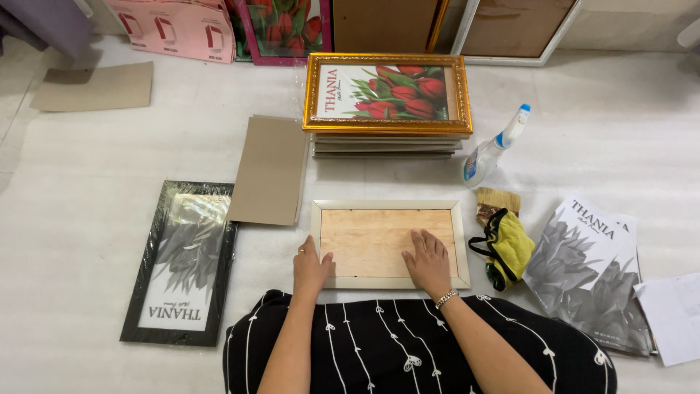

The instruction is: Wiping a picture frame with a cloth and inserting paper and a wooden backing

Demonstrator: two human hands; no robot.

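One pale cream rectangular picture frame (390,244) lies face down near the person, its light plywood backing showing. One gold-framed tulip picture (387,93) tops a stack beyond it. Two hands press flat, unclenched: left hand (310,268) on the frame's near-left corner, right hand (428,260) on the backing. One spray bottle (494,146) stands far right.

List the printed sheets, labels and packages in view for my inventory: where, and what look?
Gold frame, top of stack: red tulip print.
Black frame, left, wrapped: grey flower print.
Grey flower sheets, right, stacked.
Pink package, far wall.
Spray bottle: small label.
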